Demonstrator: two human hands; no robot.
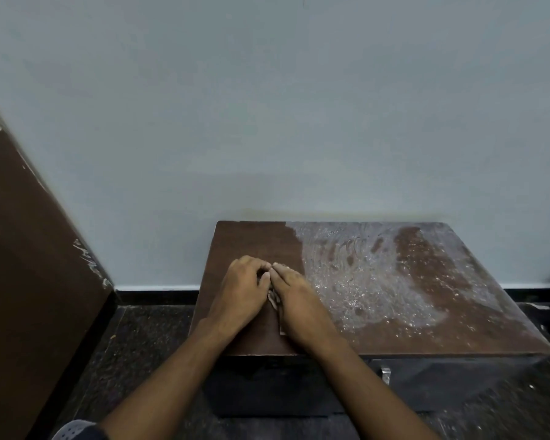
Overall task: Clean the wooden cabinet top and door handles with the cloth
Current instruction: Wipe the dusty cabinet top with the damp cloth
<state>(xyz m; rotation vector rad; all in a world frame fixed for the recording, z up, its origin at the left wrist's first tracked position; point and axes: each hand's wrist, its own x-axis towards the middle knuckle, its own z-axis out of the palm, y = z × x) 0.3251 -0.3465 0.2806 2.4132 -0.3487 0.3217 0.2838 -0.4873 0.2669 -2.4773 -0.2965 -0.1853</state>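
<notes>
Both your hands sit on the cabinet top (254, 239), on its left, dark, wiped-looking part. Your left hand (238, 290) has fingers curled inward, tips meeting your right hand (294, 296) near the middle. The right hand's fingers lie straighter, pointing away from you and pressed down. Between and under the two hands a small strip of cloth (275, 301) shows, light-coloured, mostly hidden; another bit peeks out by the right wrist. The left fingers seem to pinch it, but you can't tell for sure how much of it each hand holds.

The right half of the top carries a whitish, speckled smear (362, 281) with swirl marks, reaching to the back edge. The cabinet stands against a pale wall (267, 106). On the dark front, a small metal handle (385, 374) shows below the top's front edge. Dark speckled floor (146, 338) on the left; a brown board (23, 249) leans at far left.
</notes>
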